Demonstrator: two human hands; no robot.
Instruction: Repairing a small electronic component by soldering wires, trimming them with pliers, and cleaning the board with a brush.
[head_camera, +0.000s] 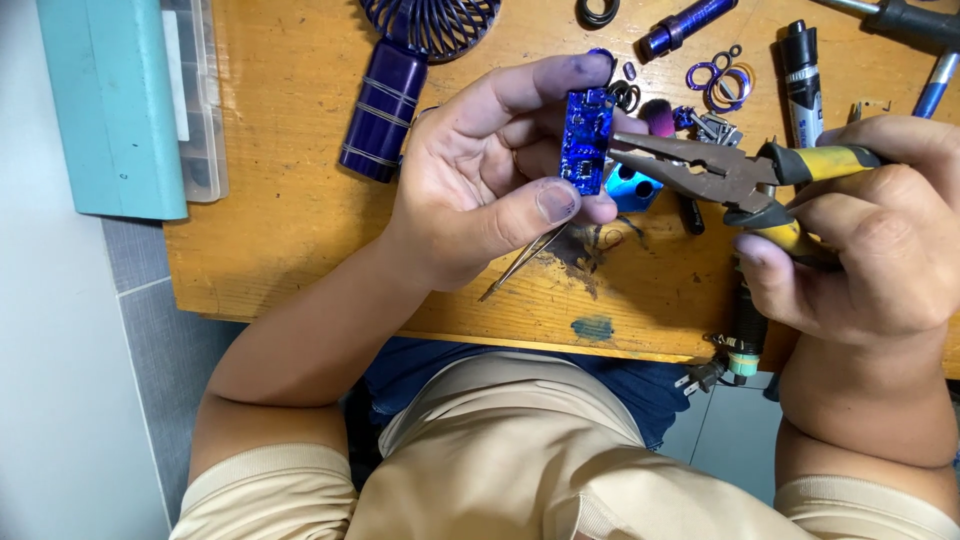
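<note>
The left hand (480, 175) was clamped on a small blue circuit board (586, 140), thumb and fingertip pinching it upright just above the tabletop (290, 150), w/ thin tweezers (525, 262) tucked under the same hand. The right hand (870, 225) was closed round the yellow grips of rusty pliers (720, 172); the jaws were nearly together, the tip touching the board's right edge.

Not much free room: the work sat near the tabletop's front edge, over the person's lap. Right behind the board lay a blue metal piece (635, 188), loose purple rings (722, 82) and small bits, so the far side was crowded. To the left, more open wood, w/ a dark purple fan handle (384, 110) and the fan's grille (432, 20) at the back edge. A teal case (110, 100) overhung the left edge. A marker (800, 70) and other tools lay at the back right. A plug (705, 377) hung below the front edge.

The wood was orange-brown, scuffed, stained w/ blue ink. Grey floor tiles showed below.
</note>
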